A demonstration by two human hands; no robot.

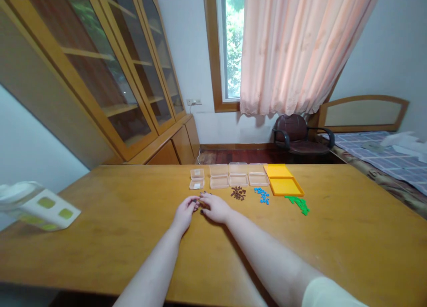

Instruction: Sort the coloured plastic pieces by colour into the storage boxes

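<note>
Across the wooden table (100, 227) we set our left hand (184, 213) and right hand (216, 208) side by side, their tips meeting over a few small dark pieces (199, 202) near the table's middle. Our fingers are curled in narrow; we cannot tell whether they grip a piece. Just beyond stand a small clear box (196, 179), a row of clear boxes (238, 180) and a yellow box (283, 182), with a brown pile (238, 193), a blue pile (262, 195) and a green pile (299, 204).

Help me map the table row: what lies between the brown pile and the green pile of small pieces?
In the head view, a small blue pile lies between the brown pile and the green pile, apart from both.
</note>
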